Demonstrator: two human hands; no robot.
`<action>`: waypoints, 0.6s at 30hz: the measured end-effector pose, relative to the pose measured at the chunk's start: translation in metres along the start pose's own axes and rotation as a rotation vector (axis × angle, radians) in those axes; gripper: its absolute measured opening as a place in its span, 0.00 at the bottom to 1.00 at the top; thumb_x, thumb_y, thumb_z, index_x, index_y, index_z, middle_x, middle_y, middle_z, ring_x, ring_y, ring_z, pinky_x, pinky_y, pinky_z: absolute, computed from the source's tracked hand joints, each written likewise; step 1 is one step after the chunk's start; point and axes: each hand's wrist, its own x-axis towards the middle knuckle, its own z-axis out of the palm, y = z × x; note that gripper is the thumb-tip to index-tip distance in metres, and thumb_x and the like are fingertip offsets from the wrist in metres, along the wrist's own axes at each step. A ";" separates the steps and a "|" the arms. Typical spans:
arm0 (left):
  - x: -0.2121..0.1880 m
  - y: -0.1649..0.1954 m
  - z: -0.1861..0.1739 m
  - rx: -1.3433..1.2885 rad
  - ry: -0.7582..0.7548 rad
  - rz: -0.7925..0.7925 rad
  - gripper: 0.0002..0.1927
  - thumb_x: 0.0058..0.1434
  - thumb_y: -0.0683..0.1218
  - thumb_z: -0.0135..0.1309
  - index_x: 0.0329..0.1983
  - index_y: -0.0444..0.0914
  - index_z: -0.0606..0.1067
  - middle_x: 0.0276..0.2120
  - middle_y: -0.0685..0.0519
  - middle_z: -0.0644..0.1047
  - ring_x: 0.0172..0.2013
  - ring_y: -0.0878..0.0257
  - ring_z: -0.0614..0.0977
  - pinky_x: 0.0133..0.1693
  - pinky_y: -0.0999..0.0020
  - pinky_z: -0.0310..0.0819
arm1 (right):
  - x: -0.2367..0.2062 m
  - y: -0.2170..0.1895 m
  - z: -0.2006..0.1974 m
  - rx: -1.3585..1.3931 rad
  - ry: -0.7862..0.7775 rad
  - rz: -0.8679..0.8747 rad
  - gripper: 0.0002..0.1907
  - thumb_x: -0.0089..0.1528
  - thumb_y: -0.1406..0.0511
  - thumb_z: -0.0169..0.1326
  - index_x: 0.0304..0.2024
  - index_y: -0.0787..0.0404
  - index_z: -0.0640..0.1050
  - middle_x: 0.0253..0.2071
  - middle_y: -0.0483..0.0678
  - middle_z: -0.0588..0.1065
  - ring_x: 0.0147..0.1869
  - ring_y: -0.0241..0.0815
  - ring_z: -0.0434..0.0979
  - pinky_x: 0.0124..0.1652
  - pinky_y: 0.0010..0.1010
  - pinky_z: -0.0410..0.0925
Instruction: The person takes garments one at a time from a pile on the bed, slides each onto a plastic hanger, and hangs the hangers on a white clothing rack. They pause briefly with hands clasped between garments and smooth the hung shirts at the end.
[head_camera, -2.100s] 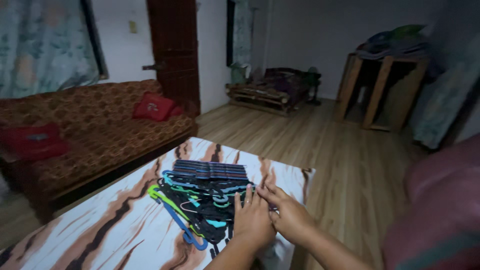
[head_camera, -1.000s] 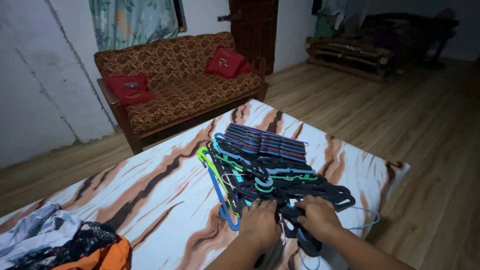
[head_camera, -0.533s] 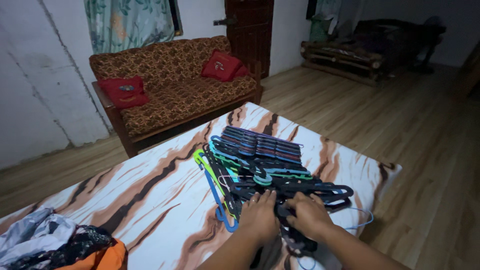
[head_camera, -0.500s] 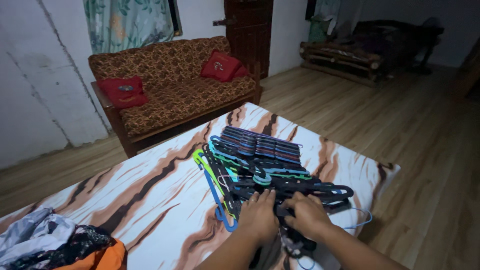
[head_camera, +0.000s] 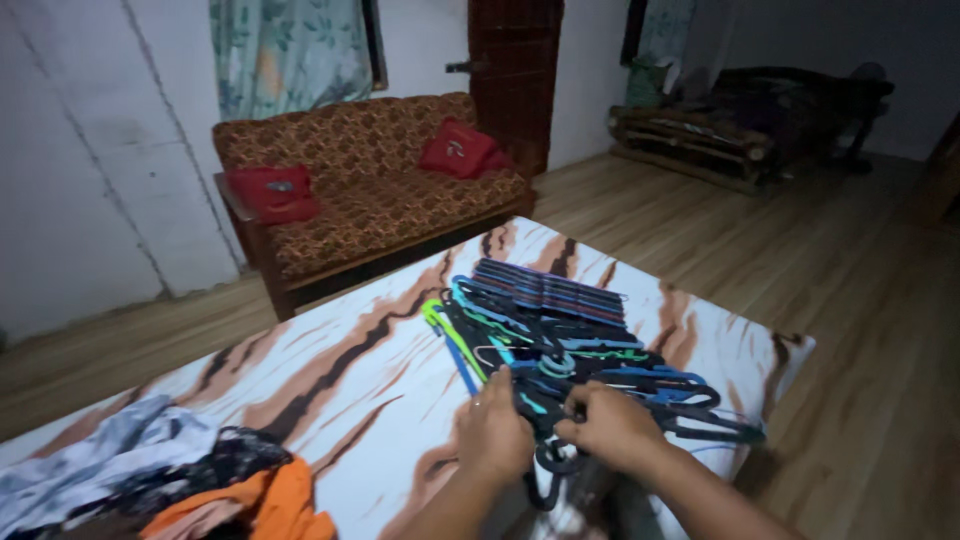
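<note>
A stack of plastic clothes hangers (head_camera: 560, 330), black, blue and green, lies on a bed with a white and brown patterned sheet (head_camera: 340, 370). My left hand (head_camera: 495, 430) rests on the near edge of the pile, fingers curled on the hooks. My right hand (head_camera: 605, 425) sits beside it, gripping the dark hooks of the hangers (head_camera: 550, 465). Both hands touch each other over the hooks.
A heap of clothes (head_camera: 170, 480), grey, black and orange, lies at the bed's near left. A brown patterned sofa (head_camera: 380, 200) with red cushions stands behind. A wooden bench (head_camera: 720, 140) is at the back right, across a wooden floor (head_camera: 860, 270).
The view has swung left and the clothes heap has come into sight. My hands have stayed on the hanger hooks, closing a little tighter on them.
</note>
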 end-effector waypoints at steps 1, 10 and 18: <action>-0.006 -0.005 -0.009 -0.006 0.068 0.016 0.37 0.55 0.42 0.53 0.70 0.35 0.60 0.64 0.42 0.69 0.62 0.45 0.69 0.62 0.50 0.61 | -0.002 -0.006 0.002 0.027 0.023 -0.009 0.21 0.47 0.52 0.63 0.35 0.58 0.82 0.38 0.50 0.79 0.42 0.50 0.81 0.44 0.39 0.73; -0.054 -0.042 -0.088 -0.235 -0.134 -0.223 0.34 0.57 0.47 0.57 0.67 0.37 0.65 0.50 0.43 0.80 0.52 0.48 0.80 0.55 0.54 0.73 | 0.017 -0.081 0.044 0.397 0.198 -0.089 0.17 0.56 0.53 0.61 0.33 0.61 0.81 0.26 0.49 0.80 0.31 0.42 0.79 0.36 0.35 0.71; -0.087 -0.066 -0.152 -0.657 -0.004 -0.175 0.41 0.49 0.44 0.64 0.66 0.37 0.62 0.41 0.46 0.79 0.40 0.56 0.81 0.41 0.62 0.77 | 0.002 -0.203 0.067 0.631 0.075 -0.142 0.20 0.63 0.53 0.53 0.35 0.64 0.80 0.27 0.48 0.77 0.31 0.38 0.75 0.33 0.32 0.68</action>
